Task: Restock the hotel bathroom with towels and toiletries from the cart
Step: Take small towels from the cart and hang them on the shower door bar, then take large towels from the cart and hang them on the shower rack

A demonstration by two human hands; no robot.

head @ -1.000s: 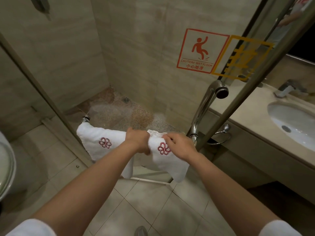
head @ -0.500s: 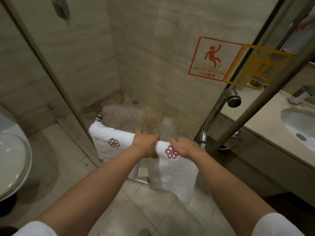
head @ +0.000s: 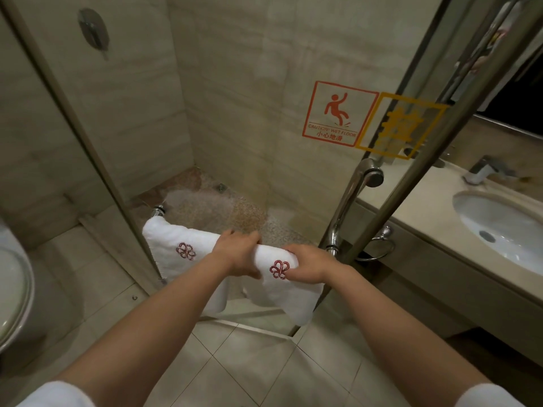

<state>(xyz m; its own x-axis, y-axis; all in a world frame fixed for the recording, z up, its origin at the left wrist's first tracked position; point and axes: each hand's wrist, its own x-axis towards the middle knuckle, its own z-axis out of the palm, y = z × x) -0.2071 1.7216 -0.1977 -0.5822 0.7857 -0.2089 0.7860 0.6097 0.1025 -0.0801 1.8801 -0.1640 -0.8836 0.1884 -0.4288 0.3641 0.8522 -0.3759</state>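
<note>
**White terry towels on the shower-door rail**

White porcelain toilet (head: 13, 289) curves at far left. One folded towel (head: 176, 242), red flower emblem, drapes the chrome rail (head: 158, 211). Left hand (head: 239, 254) and right hand (head: 308, 267) each hold a closed grip on the second towel (head: 282, 286) beside it. Oval basin (head: 499, 227) sits right.

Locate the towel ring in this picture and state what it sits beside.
In the head view, the towel ring hangs right of centre on the front of the vanity, just right of the door handle and the right hand.
</note>
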